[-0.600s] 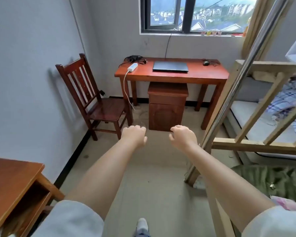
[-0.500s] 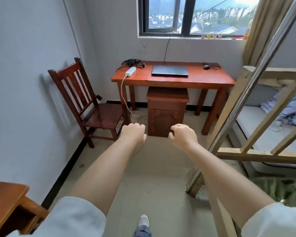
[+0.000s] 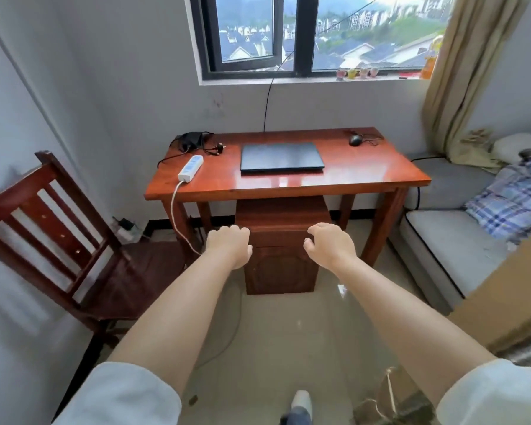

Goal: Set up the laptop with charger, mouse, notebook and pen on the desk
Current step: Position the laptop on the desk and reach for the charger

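A red-brown wooden desk (image 3: pixel 365 176) stands under the window. A dark laptop (image 3: pixel 281 156) lies closed at its middle. At the back left corner sits a black charger (image 3: pixel 193 139) with tangled cable and plug, and a white power strip (image 3: pixel 190 168) lies in front of it. A black mouse (image 3: pixel 355 140) rests at the back right. No notebook or pen is visible. My left hand (image 3: pixel 229 245) and my right hand (image 3: pixel 328 245) are stretched forward, short of the desk's front edge, fingers curled loosely, holding nothing.
A small wooden cabinet (image 3: pixel 281 265) stands under the desk. A wooden chair (image 3: pixel 62 237) is against the left wall. A bed (image 3: pixel 460 240) with a plaid cloth lies to the right. A curtain (image 3: pixel 460 72) hangs by the window.
I have walked closer to the desk; it now looks larger and nearer. The bunk ladder and the near-left table have dropped out of view. My hands stay out in front.
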`<control>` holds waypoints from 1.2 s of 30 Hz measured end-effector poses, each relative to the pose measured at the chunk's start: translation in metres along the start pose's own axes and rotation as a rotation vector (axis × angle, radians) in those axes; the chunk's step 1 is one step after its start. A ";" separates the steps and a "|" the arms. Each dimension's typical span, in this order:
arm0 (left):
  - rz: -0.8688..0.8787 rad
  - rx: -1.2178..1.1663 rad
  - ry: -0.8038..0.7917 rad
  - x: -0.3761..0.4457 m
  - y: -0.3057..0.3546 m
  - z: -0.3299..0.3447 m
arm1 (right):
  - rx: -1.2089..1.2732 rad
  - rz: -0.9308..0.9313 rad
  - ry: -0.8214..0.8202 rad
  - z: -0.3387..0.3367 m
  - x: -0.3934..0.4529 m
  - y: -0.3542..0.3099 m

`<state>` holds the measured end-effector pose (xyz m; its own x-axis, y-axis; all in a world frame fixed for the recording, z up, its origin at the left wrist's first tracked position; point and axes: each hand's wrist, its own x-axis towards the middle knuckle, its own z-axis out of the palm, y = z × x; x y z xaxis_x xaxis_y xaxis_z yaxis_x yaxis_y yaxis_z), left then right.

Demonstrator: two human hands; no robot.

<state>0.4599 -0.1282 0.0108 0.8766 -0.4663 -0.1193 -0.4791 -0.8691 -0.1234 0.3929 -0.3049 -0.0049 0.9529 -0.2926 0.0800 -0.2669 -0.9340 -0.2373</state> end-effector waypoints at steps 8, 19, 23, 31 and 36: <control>-0.028 -0.004 0.016 0.206 -0.010 -0.017 | 0.026 -0.009 0.033 0.009 0.211 0.040; -0.154 -0.131 -0.100 0.422 -0.039 0.007 | 0.104 0.152 -0.105 0.055 0.414 0.103; -0.226 -0.202 -0.144 0.504 -0.048 0.026 | 0.083 0.259 -0.179 0.076 0.488 0.130; -0.460 -0.407 -0.208 0.648 -0.072 0.069 | 0.149 0.621 -0.275 0.140 0.612 0.163; -0.673 -0.654 -0.188 0.701 -0.085 0.096 | 0.275 0.772 -0.158 0.169 0.661 0.179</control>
<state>1.1105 -0.3655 -0.1565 0.9098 0.1493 -0.3872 0.2930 -0.8919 0.3445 0.9991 -0.6309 -0.1577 0.5312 -0.7786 -0.3340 -0.8281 -0.3939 -0.3989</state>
